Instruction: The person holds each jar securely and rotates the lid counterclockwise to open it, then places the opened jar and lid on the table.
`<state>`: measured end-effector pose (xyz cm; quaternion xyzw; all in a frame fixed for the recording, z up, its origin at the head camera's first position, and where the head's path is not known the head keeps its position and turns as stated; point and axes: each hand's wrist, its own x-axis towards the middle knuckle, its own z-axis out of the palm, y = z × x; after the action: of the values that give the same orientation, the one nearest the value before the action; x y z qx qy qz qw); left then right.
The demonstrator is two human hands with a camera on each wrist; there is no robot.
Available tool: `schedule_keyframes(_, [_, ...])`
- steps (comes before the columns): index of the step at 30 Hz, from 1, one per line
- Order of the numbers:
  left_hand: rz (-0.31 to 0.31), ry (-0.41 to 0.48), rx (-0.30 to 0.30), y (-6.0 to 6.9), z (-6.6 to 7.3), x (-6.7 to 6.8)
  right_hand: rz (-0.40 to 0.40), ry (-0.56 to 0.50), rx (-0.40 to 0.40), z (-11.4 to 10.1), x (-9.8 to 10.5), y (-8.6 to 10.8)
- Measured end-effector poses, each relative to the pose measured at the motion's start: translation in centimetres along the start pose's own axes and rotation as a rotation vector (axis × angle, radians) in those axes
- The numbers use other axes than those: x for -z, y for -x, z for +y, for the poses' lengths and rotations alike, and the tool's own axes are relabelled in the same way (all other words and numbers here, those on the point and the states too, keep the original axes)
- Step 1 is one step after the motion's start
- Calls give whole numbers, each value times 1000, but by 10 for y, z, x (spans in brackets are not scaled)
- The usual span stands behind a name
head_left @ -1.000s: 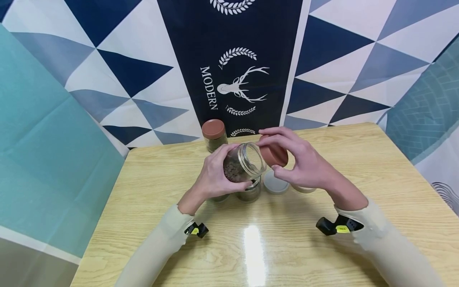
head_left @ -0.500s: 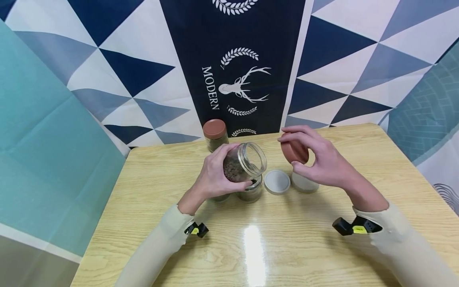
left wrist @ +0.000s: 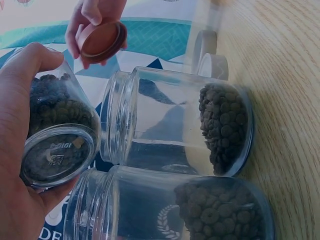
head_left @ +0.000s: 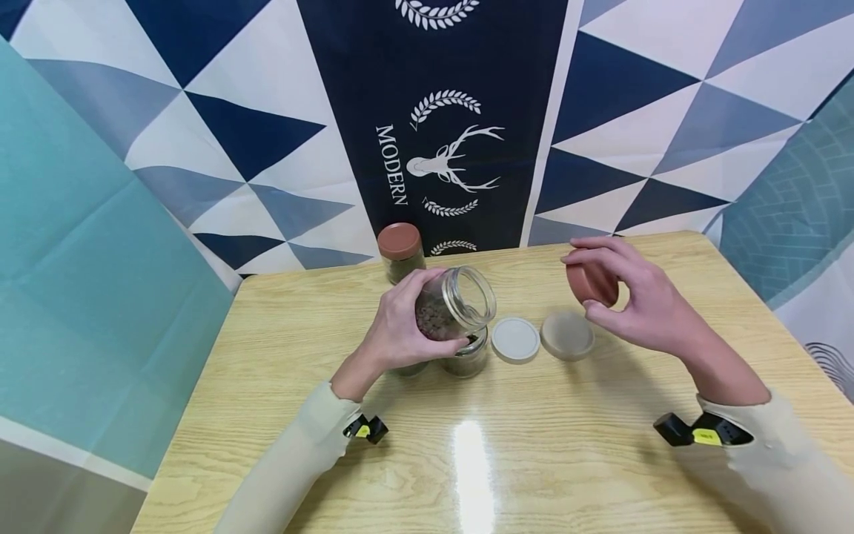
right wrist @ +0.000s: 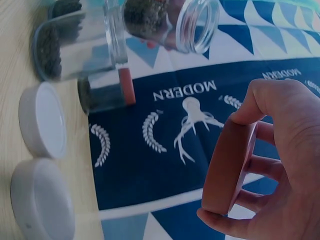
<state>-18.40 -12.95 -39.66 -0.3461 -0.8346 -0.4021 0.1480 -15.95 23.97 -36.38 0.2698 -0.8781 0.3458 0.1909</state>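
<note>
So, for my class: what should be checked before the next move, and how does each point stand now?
1. Left-hand grip curled round the tilted jar: ok.
2. Tilted jar uncovered: ok.
3. Red-brown lid set down on the table: not ok; the right-hand grip holds it in the air.
4. Standing jars uncapped, with room above their dark contents: ok.
5. Pale lids lying flat on the table: ok.
6. Rear lid screwed tight: cannot tell.
</note>
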Motion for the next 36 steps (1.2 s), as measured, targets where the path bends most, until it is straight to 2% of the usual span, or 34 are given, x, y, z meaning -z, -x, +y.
schedule_keyframes(6, [4,-6,-11,-1,-1,-2,29,13,-18,8,9,6])
schedule_keyframes(12, [7,-9,-19,1,-3,-2,9,53,-9,13,11,6])
schedule_keyframes(21, [9,2,-5,2,-3,-1,-109,173,47,23,14,6])
schedule_keyframes(28, [8,1,3,2,-2,0,-235,274,38,28,19,7])
schedule_keyframes(36, [8,-3,6,2,-2,1,-271,319,-17,38,18,11])
